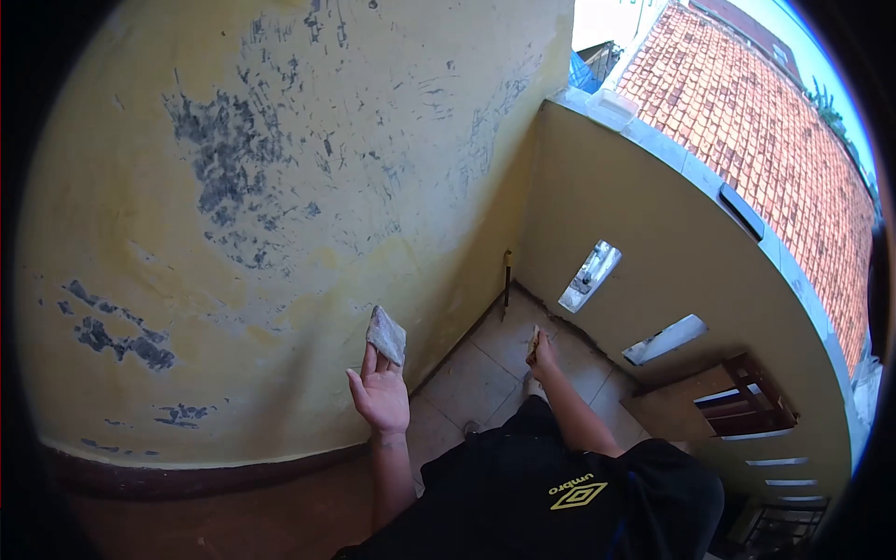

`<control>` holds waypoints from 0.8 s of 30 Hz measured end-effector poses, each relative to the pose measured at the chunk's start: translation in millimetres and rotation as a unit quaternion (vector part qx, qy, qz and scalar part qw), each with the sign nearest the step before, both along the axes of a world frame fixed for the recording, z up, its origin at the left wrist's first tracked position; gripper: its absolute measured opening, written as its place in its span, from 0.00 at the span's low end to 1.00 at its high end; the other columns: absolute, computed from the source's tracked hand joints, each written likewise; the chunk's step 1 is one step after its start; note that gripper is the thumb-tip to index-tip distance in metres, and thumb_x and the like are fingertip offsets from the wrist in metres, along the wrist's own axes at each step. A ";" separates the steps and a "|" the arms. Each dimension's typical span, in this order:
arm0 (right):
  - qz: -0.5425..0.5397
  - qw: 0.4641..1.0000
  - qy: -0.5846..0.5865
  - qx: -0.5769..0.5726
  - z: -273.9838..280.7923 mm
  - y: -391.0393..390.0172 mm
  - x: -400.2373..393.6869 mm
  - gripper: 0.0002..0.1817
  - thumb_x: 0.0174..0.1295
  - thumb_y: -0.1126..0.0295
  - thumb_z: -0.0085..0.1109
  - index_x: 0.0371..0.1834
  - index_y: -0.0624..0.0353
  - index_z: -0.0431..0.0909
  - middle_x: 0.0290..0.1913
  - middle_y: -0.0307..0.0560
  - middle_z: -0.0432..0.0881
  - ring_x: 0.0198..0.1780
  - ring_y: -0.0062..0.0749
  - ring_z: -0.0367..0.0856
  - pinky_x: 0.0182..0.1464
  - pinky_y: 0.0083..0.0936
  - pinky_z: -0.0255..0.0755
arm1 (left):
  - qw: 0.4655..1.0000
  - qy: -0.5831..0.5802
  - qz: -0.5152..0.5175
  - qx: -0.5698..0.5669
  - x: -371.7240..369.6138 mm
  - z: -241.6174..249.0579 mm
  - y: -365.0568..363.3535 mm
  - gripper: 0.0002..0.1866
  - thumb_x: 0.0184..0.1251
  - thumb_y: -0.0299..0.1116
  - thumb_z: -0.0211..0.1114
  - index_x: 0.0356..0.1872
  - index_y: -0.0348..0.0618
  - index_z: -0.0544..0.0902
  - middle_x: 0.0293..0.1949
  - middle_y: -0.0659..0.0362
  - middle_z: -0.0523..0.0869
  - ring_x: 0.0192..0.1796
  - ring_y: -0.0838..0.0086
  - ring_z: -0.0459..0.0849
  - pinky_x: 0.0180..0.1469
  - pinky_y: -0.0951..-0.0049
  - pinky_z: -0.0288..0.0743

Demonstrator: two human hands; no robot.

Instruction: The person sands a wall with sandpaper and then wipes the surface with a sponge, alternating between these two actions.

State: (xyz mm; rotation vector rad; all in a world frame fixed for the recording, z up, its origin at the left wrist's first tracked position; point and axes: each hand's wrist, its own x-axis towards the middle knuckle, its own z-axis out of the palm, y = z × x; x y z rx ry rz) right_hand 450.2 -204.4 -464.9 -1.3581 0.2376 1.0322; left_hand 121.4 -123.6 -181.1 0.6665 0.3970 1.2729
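Note:
My left hand [381, 392] is raised palm-up close to the yellow wall [280, 187] and grips a folded grey piece of sandpaper [386, 334] between the fingertips, just off the wall's surface. My right hand [539, 355] hangs lower to the right, over the tiled floor, shut on a small brownish object whose kind I cannot tell. The wall's paint is worn, with dark grey scraped patches [224, 159] and scratches.
A low yellow parapet [653, 233] with slot openings bounds the balcony on the right. A wooden piece of furniture [728, 401] leans against it. Beige floor tiles [485, 373] run into the corner, where a thin dark rod [507, 275] stands. An orange tiled roof [765, 121] lies beyond.

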 end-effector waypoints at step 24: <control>0.062 0.716 -0.696 0.014 461.0 171.2 441.4 0.25 0.61 0.58 0.80 0.56 0.62 0.89 0.48 0.51 0.93 0.47 0.36 0.93 0.54 0.31 0.85 | 0.972 0.005 -0.228 -0.055 236.6 -18.5 24.5 0.54 0.79 0.72 0.51 0.87 0.32 0.56 0.83 0.53 0.70 0.82 0.63 0.67 0.79 0.55 0.60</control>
